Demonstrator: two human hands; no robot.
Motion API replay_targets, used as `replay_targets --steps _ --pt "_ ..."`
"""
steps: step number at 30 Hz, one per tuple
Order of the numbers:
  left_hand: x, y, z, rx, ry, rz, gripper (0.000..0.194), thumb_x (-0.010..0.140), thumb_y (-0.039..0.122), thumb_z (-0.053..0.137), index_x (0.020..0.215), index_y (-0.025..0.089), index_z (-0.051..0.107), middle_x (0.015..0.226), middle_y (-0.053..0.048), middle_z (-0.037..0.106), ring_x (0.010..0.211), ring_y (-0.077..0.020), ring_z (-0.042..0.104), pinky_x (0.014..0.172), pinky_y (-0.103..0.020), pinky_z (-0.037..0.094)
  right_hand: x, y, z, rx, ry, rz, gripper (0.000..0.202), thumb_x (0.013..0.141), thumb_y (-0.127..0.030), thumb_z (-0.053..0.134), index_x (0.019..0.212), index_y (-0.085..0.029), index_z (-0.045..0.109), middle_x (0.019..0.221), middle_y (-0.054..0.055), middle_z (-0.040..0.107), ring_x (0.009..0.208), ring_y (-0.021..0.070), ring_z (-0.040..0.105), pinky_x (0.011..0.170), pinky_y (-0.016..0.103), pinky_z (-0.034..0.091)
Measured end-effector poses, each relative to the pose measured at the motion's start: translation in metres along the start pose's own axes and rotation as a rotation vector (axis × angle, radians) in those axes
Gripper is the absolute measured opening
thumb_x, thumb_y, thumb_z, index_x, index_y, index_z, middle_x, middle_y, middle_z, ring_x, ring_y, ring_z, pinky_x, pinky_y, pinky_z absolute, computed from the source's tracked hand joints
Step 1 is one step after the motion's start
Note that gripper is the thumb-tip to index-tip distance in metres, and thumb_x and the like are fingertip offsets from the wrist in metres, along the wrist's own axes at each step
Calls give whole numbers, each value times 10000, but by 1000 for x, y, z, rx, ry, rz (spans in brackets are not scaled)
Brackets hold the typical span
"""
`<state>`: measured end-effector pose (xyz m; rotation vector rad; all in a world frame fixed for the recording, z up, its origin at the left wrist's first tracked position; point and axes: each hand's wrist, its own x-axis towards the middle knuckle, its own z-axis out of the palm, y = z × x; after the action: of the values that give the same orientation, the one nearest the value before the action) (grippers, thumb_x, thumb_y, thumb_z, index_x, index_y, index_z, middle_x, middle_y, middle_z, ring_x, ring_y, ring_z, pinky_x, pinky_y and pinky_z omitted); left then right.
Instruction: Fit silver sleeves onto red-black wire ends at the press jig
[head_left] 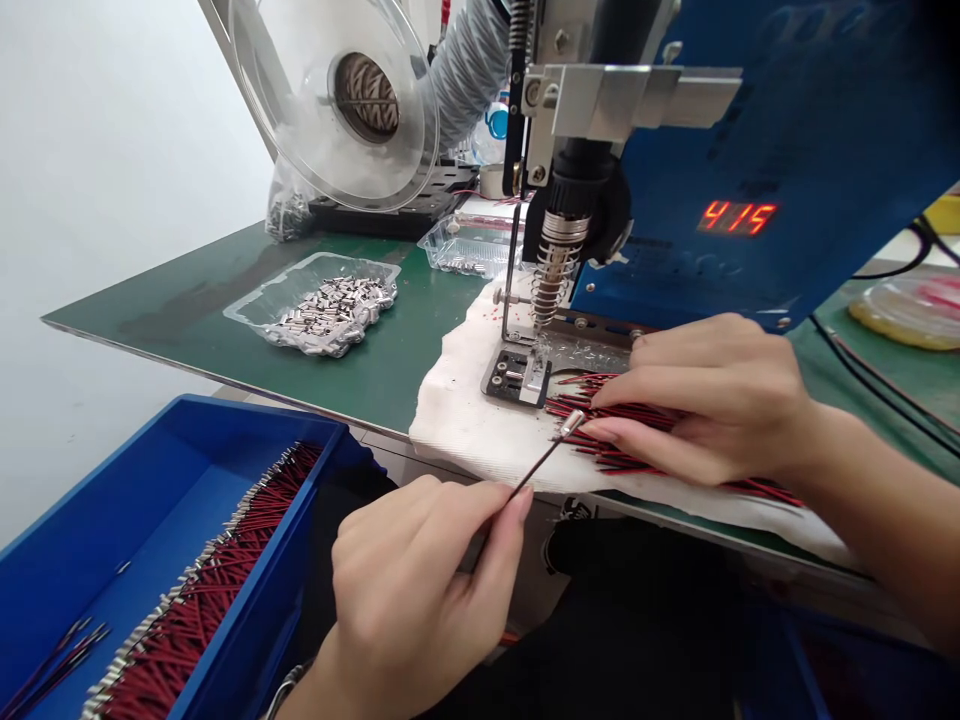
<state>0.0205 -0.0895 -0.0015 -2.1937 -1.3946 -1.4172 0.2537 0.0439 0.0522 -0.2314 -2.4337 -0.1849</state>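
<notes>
My left hand pinches a thin dark wire between thumb and fingers. A small silvery metal cylinder sits at the wire's upper end, close to the fingertips of my right hand. My right fingers rest over a bundle of red and black wires on a white cloth; whether they grip any wire is hard to tell. Just beyond the bundle, a metal fixture stands under the spring-wrapped tip of a blue machine whose red display reads 415.
A clear tray of small metal cylinders sits on the green table. Behind it are another clear tray and a fume hood with a hose. A blue bin of finished-looking wires stands lower left. Cables lie at right.
</notes>
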Motion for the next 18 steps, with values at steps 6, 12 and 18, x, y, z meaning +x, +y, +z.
replay_targets --steps 6,12,18 --pt "4 3 -1 16 -23 16 196 853 61 796 922 208 686 628 70 688 500 -77 531 530 -252 438 1 -1 -1 -21 -4 -2 350 1058 -378 707 750 -211 701 581 -24 604 502 128 533 512 300 376" --pt "-7 -2 -4 -34 -15 -84 194 857 70 771 898 238 682 653 70 697 493 -76 564 525 -221 476 -1 -1 -3 -22 -33 -20 299 1044 -290 736 768 -175 720 593 -1 607 523 136 517 524 325 382" --pt "-78 -102 -76 321 -34 -456 167 798 161 813 864 312 785 551 108 629 440 -74 565 460 -195 395 -5 3 -5 -20 -101 5 302 1039 -202 720 739 -170 710 603 11 625 529 133 524 534 338 379"
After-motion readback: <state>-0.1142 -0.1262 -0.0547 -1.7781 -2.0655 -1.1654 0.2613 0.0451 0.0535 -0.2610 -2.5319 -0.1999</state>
